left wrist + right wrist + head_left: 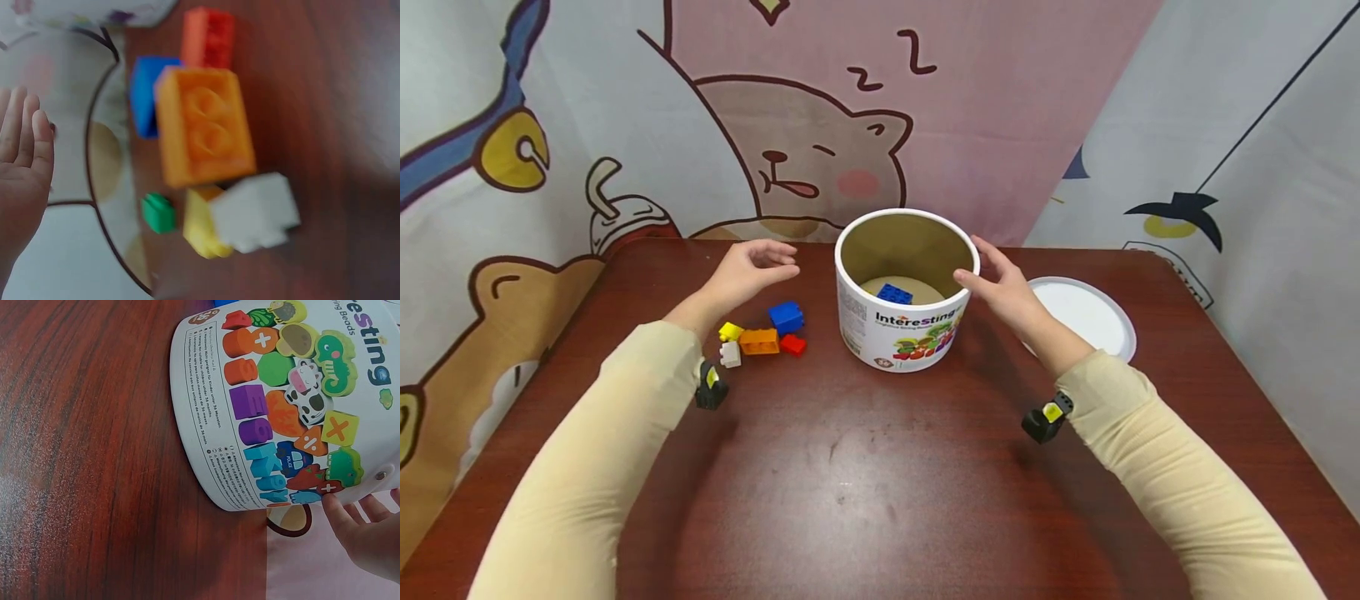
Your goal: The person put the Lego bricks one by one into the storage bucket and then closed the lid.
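A white round bucket (898,333) printed with toy pictures stands upright and uncovered on the table, a blue brick (895,293) lying inside it. My right hand (1011,296) is at its right side, fingers fairly straight, with the thumb overlapping the rim. In the right wrist view, fingertips (331,503) touch the bucket's printed wall. Left of the bucket, my left hand (748,271) hovers with nothing in it. Below that hand lie a blue brick (786,317), an orange brick (760,341), a red brick (793,344), a yellow piece (730,332) and a white brick (730,354).
A white round lid (1086,317) lies flat to the right of the bucket, partly behind the right forearm. The left wrist view also shows a small green piece (158,212) by the yellow one. A cartoon-printed cloth (985,125) hangs behind the brown table (865,492).
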{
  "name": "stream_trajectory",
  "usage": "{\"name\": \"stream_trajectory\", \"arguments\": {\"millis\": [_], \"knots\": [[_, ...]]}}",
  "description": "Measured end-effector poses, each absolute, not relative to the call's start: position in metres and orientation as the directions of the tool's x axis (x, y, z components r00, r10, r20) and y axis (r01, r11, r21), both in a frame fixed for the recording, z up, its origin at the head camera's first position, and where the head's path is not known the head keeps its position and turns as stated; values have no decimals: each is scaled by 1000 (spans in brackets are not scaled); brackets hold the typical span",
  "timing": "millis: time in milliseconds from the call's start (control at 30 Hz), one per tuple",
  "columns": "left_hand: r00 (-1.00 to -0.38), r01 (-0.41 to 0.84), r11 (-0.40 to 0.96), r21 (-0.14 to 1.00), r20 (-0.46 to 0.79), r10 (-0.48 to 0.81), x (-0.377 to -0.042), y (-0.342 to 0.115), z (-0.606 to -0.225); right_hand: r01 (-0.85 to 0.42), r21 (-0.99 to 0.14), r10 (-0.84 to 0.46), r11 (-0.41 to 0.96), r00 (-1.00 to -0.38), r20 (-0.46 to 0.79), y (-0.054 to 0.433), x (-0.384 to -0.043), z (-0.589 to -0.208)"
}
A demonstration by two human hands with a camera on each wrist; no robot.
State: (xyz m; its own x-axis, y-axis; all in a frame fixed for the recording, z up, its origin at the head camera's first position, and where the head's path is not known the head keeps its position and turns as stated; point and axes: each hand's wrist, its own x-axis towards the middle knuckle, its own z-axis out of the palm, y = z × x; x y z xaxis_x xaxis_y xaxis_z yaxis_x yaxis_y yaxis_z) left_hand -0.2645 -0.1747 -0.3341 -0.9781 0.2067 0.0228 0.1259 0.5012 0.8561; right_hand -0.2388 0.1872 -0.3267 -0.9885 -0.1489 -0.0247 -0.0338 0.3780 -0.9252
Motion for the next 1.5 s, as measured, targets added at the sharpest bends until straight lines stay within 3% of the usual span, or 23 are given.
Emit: {"name": "stream_trajectory", "arguments": {"millis": [567,1000,1500], "knots": [[-961,-3,565,825,-159,227,-265,-209,-386,-31,-929,-149,369,-988,-27,186,-239,-325],[-925,48,659,751,-215,313,-270,-202,-391,-37,-926,-147,375,-989,-20,186,-240,-325],[-916,33,625,780,-227,331,-271,-201,-379,-23,-925,-142,379,-989,-33,186,-239,-326]]}}
